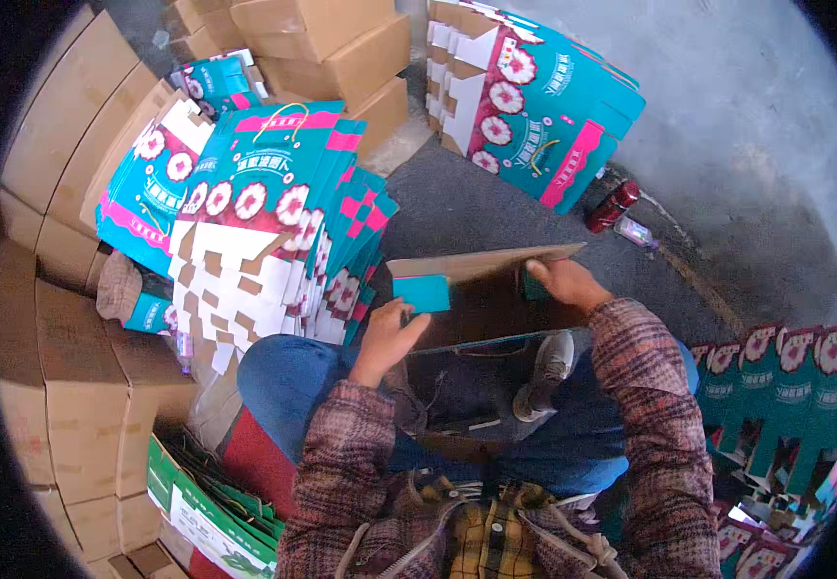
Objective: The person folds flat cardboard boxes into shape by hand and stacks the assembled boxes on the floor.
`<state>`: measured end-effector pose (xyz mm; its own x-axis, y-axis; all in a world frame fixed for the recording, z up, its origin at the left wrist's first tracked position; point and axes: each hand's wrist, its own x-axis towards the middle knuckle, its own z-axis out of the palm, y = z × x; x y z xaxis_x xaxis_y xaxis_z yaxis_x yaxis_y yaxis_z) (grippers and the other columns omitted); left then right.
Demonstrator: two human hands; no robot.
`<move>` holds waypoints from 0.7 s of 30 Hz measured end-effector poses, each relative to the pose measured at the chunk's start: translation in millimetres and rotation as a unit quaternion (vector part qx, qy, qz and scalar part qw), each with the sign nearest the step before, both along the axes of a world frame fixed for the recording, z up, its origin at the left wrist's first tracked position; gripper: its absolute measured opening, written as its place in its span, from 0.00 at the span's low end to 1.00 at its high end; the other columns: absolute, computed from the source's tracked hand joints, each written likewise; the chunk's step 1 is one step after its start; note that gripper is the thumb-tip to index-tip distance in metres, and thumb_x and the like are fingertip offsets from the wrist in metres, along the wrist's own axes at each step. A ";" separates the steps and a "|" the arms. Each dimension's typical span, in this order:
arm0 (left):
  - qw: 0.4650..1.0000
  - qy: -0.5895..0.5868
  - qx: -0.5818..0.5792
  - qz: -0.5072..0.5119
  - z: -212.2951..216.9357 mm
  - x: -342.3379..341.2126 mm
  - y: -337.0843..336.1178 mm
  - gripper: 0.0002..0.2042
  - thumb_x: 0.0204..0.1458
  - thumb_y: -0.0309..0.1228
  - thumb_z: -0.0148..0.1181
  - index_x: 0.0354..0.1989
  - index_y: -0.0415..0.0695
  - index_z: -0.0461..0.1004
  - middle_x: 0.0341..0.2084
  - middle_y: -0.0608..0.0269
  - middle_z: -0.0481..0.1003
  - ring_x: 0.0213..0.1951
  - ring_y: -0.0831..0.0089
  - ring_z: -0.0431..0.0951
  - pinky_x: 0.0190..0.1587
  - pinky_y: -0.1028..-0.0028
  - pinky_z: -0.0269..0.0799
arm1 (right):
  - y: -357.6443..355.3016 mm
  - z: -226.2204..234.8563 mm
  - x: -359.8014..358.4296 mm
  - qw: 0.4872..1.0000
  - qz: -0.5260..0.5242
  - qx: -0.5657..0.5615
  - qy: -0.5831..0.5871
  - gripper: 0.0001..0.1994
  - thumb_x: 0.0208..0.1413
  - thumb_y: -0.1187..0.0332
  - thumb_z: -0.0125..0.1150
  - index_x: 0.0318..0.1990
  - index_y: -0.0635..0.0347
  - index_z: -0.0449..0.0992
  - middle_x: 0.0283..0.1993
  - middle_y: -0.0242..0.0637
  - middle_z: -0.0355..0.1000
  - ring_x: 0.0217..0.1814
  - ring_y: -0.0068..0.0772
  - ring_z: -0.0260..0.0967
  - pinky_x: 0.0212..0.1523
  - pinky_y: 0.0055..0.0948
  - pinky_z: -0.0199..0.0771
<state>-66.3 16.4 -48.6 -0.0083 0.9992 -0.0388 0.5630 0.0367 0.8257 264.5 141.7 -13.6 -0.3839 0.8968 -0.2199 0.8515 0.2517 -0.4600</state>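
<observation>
Carton (486,301) is opened out, unclosed; right hand (573,285) fingers clamp its edge, left hand (390,340) finger closure unclear; flat blanks (262,159) remain.

In front of you is one cardboard box (484,307), its open side facing up to you, brown on the inside. At its left is a teal flap (421,293) (another teal part shows at right, partly hidden). It sits between your left hand (392,340) and right hand (573,284).
</observation>
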 end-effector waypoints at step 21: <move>0.999 -0.011 -0.036 0.035 -6.9 -5.7 -10.7 0.22 0.52 0.44 0.55 0.46 0.35 0.74 0.41 0.43 0.76 0.46 0.50 0.76 0.50 0.59 0.68 | -21.3 32.7 17.6 0.842 -0.325 -0.257 0.345 0.60 0.43 0.45 0.70 0.71 0.57 0.29 0.68 0.51 0.51 0.71 0.52 0.48 0.66 0.51 0.48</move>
